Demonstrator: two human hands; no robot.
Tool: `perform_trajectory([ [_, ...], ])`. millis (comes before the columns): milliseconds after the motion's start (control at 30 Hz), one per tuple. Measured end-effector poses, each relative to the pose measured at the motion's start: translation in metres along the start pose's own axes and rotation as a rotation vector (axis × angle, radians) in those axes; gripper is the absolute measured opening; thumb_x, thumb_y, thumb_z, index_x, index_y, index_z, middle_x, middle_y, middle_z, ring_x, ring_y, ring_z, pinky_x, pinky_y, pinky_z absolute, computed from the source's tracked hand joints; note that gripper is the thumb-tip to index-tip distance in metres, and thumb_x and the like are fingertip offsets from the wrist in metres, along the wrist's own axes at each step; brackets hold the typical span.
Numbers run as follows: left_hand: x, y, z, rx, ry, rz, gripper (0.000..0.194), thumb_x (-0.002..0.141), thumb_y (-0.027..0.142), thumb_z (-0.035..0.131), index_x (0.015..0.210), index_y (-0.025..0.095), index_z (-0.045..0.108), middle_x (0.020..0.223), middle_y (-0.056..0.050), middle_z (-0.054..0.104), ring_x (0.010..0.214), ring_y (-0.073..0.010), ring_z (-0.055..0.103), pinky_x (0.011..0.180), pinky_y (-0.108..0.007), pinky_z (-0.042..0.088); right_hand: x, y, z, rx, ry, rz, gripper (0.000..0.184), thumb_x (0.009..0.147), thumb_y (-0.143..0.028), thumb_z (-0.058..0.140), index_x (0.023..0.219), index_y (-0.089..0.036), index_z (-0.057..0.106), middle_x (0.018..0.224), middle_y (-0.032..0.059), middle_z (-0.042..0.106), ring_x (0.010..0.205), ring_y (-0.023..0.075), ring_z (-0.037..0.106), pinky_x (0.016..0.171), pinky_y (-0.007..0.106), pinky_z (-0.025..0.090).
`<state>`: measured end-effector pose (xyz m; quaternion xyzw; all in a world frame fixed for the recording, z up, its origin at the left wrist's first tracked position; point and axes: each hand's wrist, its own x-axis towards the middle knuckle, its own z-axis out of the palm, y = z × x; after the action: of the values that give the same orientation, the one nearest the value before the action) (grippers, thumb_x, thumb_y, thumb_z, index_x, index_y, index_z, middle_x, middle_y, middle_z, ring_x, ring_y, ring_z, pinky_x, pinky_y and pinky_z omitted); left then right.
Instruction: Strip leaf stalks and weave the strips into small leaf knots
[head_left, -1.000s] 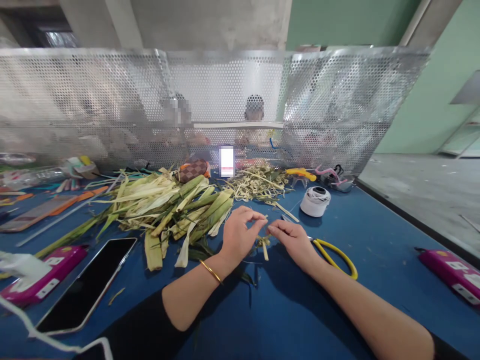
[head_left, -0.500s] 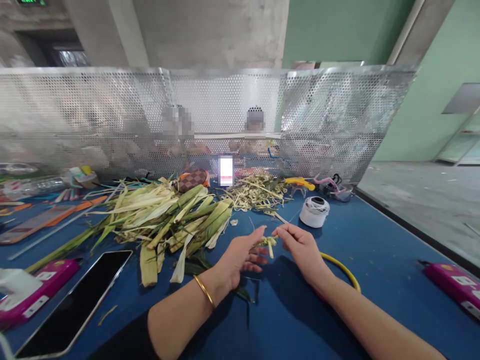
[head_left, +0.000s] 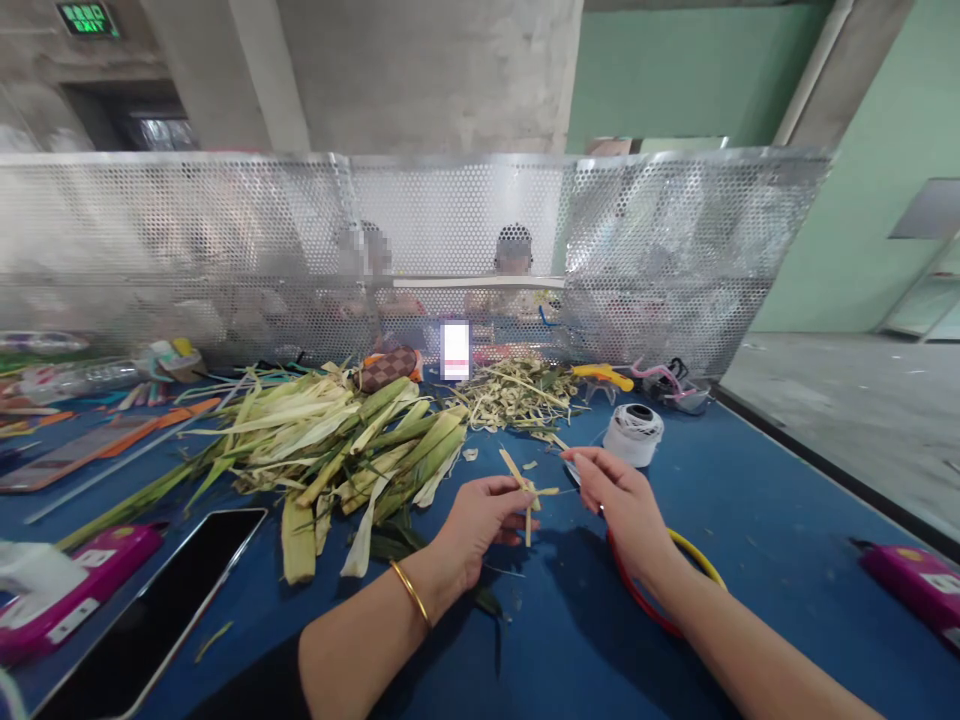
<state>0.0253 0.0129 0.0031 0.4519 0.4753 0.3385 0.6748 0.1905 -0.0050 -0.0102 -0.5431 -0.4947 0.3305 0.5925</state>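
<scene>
My left hand [head_left: 487, 515] pinches a small knotted piece of corn husk [head_left: 531, 492] between thumb and fingertips; its pale strips stick out in several directions. A thin thread [head_left: 571, 491] stretches from the piece to my right hand [head_left: 611, 490], whose fingers are closed on it. Beside the right fingertips shows a small dark and shiny item, too hidden to name. A white spool of thread [head_left: 632, 437] stands just beyond the right hand. Left of my hands lies a big heap of corn husks [head_left: 322, 420].
Husk scraps [head_left: 521, 395] lie at the back, near a checkered pouch [head_left: 388, 370] and yellow-handled tool [head_left: 604, 376]. A red and yellow ring [head_left: 694, 555] lies under my right forearm. A phone [head_left: 161, 600] and purple power strip [head_left: 90, 590] are left. A perforated metal screen [head_left: 450, 220] stands behind.
My right hand has moved right, away from the husk piece, drawing the thread out. The left fingers have closed on the piece, and its strips now spread more visibly.
</scene>
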Motion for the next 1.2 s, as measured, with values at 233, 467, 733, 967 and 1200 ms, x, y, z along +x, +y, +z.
perform_trajectory([
  [233,0.001,-0.005,0.002,0.203,0.008,0.096,0.038,0.072,0.021,0.067,0.108,0.011,0.061,0.071,-0.003,0.067,0.061,-0.0151,0.066,0.044,-0.018,0.037,0.005,0.002,-0.009,-0.237,0.039,-0.138,0.030,0.070,-0.046,0.064,0.082,-0.019,0.071,0.082,0.0041,0.063,0.052,0.0110,0.044,0.051,0.026,0.037],
  [467,0.005,-0.015,0.003,0.469,0.026,0.251,0.061,0.066,0.028,0.072,0.123,0.014,0.054,0.079,-0.005,0.071,0.061,-0.0166,0.067,0.050,-0.021,0.045,-0.004,0.008,0.003,-0.436,-0.233,-0.179,0.018,0.073,-0.037,0.063,0.065,-0.020,0.066,0.063,-0.0010,0.055,0.058,0.0136,0.048,0.054,0.026,0.037],
  [733,0.007,-0.019,0.005,0.348,0.016,0.174,0.060,0.067,0.024,0.072,0.123,0.013,0.053,0.074,-0.005,0.070,0.056,-0.0167,0.066,0.043,-0.020,0.042,-0.004,0.015,0.005,-0.560,-0.262,-0.264,0.020,0.081,-0.031,0.053,0.065,-0.021,0.060,0.065,0.0006,0.056,0.063,0.0167,0.052,0.059,0.029,0.038],
  [967,0.007,-0.017,0.002,0.376,0.049,0.190,0.063,0.067,0.027,0.074,0.125,0.015,0.052,0.082,-0.007,0.070,0.059,-0.0176,0.067,0.045,-0.021,0.043,-0.001,0.014,0.003,-0.488,-0.204,-0.234,0.022,0.084,-0.036,0.047,0.069,-0.021,0.055,0.066,0.0001,0.055,0.064,0.0164,0.051,0.060,0.028,0.039],
  [1200,0.008,-0.022,0.003,0.527,0.065,0.279,0.068,0.069,0.028,0.068,0.133,0.018,0.046,0.085,-0.004,0.070,0.061,-0.0165,0.065,0.059,-0.025,0.049,-0.009,0.007,0.005,-0.437,-0.210,-0.391,0.021,0.085,-0.032,0.052,0.095,-0.021,0.066,0.071,0.0015,0.054,0.064,0.0160,0.050,0.061,0.028,0.042],
])
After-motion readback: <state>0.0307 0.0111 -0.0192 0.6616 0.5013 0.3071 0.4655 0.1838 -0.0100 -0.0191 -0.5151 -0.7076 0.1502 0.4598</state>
